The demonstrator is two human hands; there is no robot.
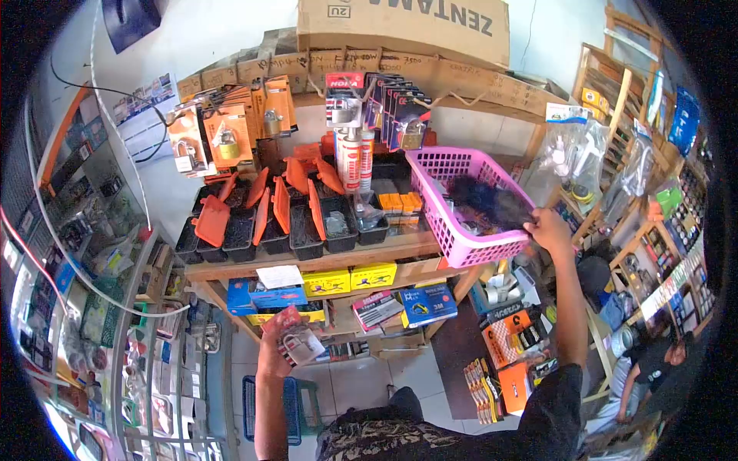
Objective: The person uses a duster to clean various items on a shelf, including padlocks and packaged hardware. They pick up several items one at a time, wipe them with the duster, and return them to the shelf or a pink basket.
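Observation:
My left hand [271, 349] is raised in front of the lower shelf, its fingers closed around a carded padlock pack [300, 341] with a clear front and red top. At the right, my right hand [550, 230] is closed by the near corner of a pink plastic basket [469, 250]. A dark fluffy duster [492, 203] stretches from that hand over the basket; its handle is hidden by my fingers. Small items lie under it in the basket. More carded padlocks [227, 144] hang above the wooden shelf, some orange-backed and some dark-backed [411, 127].
Black bins [306, 242] with orange lids [211, 221] line the shelf beside white-and-red tubes [350, 161]. Below are yellow boxes [327, 283] and a blue box [429, 304]. A glass display case [165, 369] stands left. Another person [649, 376] sits at the far right.

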